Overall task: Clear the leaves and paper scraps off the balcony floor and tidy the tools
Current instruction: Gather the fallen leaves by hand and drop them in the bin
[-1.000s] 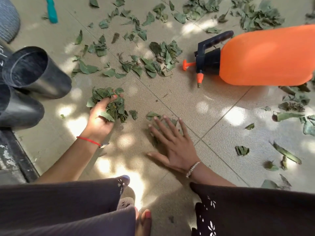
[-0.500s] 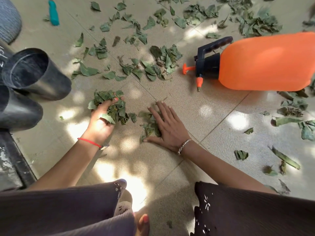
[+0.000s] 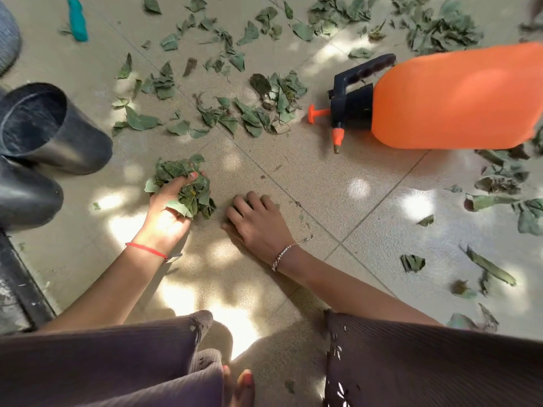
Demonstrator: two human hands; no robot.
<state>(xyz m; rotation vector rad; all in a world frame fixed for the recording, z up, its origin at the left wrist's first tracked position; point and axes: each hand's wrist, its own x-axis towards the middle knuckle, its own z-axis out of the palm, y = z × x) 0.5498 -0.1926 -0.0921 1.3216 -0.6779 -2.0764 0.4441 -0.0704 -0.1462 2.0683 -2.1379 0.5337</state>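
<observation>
My left hand (image 3: 167, 210) grips a bunch of green leaves (image 3: 182, 183) low on the tiled floor (image 3: 323, 183). Just to its right, my right hand (image 3: 258, 221) lies palm down with curled fingers over a few leaves, which it mostly hides. More loose leaves (image 3: 235, 113) are scattered across the tiles beyond both hands. An orange pressure sprayer (image 3: 455, 98) with a black handle lies on its side at the upper right. A teal-handled tool (image 3: 78, 22) lies at the top left.
Two black plastic pots (image 3: 44, 127) lie on their sides at the left. More leaves (image 3: 493, 183) litter the floor on the right. A dark threshold strip (image 3: 17, 277) runs along the lower left. My knees and bare toes fill the bottom.
My right hand has swept left across the tiles toward the left hand, its fingers curling over the leaves it dragged. The left hand has tightened around its bunch.
</observation>
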